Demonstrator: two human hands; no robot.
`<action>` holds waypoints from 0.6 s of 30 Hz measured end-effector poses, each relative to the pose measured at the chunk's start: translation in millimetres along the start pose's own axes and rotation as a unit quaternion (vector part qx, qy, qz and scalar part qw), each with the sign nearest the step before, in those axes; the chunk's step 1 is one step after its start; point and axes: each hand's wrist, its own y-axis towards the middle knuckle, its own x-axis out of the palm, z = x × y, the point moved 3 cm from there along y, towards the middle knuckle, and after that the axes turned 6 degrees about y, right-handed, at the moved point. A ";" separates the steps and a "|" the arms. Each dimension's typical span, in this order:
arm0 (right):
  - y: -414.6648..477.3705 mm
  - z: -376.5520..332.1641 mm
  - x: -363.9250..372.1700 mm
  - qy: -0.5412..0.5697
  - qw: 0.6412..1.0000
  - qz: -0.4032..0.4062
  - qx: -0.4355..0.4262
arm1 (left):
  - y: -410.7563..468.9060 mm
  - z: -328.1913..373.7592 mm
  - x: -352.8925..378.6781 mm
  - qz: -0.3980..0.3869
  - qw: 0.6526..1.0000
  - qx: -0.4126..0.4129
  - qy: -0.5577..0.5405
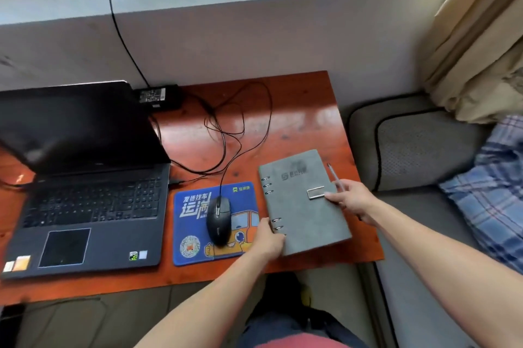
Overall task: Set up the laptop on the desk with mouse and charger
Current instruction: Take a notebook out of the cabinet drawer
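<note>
Open laptop [85, 192] on the left side of the desk [297, 121], screen dark. Charger brick [158, 97] at the back edge, just beside the lid's right corner — its cables [240, 132] loop loose across the desk's middle. Wired mouse [218, 220] sits on a blue mouse pad [192, 220] near the front edge, just right of the laptop. Left hand [268, 240] grips the grey ring-bound notebook [302, 206] at its spine, fingers curled round the edge beside the lower rings. Right hand [353, 200] pinches the notebook's opposite edge by the metal clasp — a pen [334, 176] lies along that edge, its lower end hidden by the hand.
</note>
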 end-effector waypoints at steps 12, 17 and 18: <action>19.4 6.3 3.4 -0.324 0.943 0.071 -0.031 | 28.4 29.3 -41.6 0.093 0.955 0.095 0.266; 31.1 -13.1 -20.6 -0.304 0.939 0.154 -0.046 | 33.9 35.3 -29.0 0.111 0.905 0.138 0.388; 33.5 -12.2 -23.3 -0.326 0.933 0.148 -0.029 | 33.8 33.6 -23.5 0.104 0.900 0.135 0.401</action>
